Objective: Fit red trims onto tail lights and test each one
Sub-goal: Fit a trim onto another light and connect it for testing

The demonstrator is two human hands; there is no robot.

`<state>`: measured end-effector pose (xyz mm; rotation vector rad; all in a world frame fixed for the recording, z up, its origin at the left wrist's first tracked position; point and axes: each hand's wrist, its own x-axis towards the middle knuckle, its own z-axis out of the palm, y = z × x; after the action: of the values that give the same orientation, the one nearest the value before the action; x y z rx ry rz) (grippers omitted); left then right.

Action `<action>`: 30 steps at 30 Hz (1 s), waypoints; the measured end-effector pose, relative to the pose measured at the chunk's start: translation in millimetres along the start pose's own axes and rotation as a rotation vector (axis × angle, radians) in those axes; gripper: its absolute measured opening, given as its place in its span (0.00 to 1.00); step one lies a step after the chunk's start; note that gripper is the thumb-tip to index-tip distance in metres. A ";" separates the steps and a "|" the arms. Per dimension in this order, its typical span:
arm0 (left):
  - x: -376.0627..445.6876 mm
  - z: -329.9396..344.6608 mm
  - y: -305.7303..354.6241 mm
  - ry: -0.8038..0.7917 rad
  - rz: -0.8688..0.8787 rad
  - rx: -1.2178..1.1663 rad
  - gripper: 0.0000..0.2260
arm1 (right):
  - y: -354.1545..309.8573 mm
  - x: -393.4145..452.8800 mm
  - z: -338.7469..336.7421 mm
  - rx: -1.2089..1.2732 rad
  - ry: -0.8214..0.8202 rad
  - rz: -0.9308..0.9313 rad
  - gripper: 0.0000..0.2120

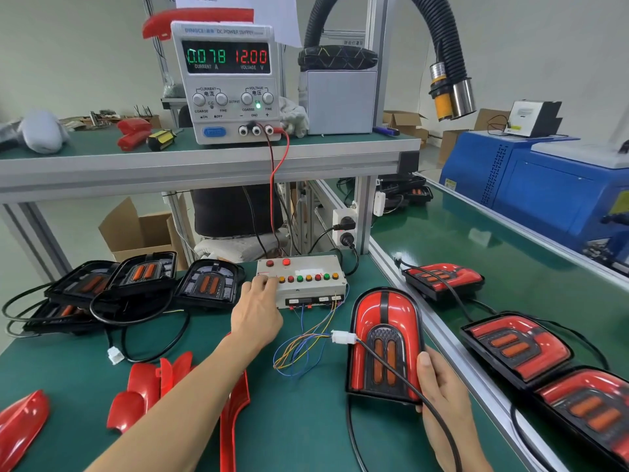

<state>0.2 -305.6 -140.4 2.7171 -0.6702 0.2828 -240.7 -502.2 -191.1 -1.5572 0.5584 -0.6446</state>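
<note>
Now the tail light [383, 338] is gripped by the right hand [442, 386]; at ten o'clock, test box [306, 284] buttons should be pressed singly by left hand [257, 315] fingertips, fingers bent down, nothing held.

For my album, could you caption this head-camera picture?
Left hand presses test box buttons while right hand holds a red-trimmed tail light.

I am seeing a green table [306, 420] carrying a button box [303, 282], loose red trims [143, 393] and black tail lights [143, 279].
</note>
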 end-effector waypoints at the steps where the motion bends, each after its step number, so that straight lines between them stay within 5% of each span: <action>1: 0.2 -0.1 0.8 -0.012 -0.002 0.022 0.28 | -1.9 -0.5 0.6 0.015 0.000 0.005 0.28; 8: 6.7 -0.3 10.2 -0.107 -0.029 0.125 0.31 | 0.7 0.0 -0.1 0.012 0.007 0.001 0.24; 20: 11.9 -2.0 10.0 -0.118 -0.087 0.045 0.29 | -0.5 -0.2 -0.7 -0.017 -0.009 -0.019 0.36; 26: 15.1 -2.9 10.1 -0.129 -0.090 0.063 0.28 | 1.7 -0.5 0.3 0.002 0.005 -0.021 0.21; 30: 15.5 -4.6 10.2 -0.142 -0.078 0.080 0.29 | 1.7 0.4 1.2 -0.015 0.038 -0.027 0.27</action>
<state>8.3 -318.9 -129.3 2.8526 -0.6012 0.1008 -239.5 -501.7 -192.7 -1.5713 0.5728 -0.6933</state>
